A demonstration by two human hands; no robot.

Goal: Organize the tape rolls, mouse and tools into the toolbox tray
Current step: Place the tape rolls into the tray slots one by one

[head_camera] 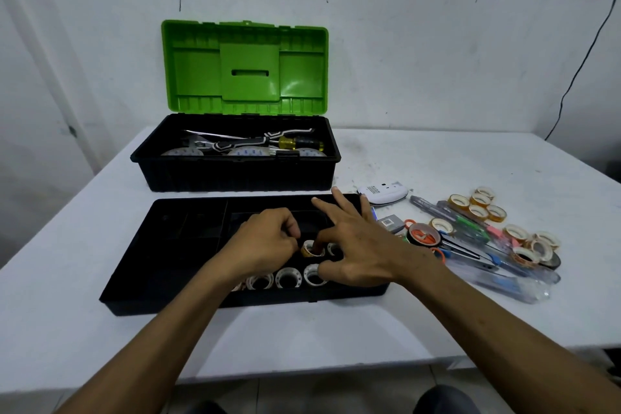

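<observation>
Tape roll (pixel 307 251): light, stiff ring (slick sides), so I take it by the rim
Left hand (pixel 268 239): pinching its edge
Right hand (pixel 359 245): spread, one fingertip pressing its core

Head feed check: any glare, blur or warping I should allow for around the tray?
Head view: soft, even light, no glare on the toolbox tray; its black compartments read very dark, dividers faint; wide-angle warping bows the table edges and stretches the near foreground; nothing looks motion-blurred.
</observation>
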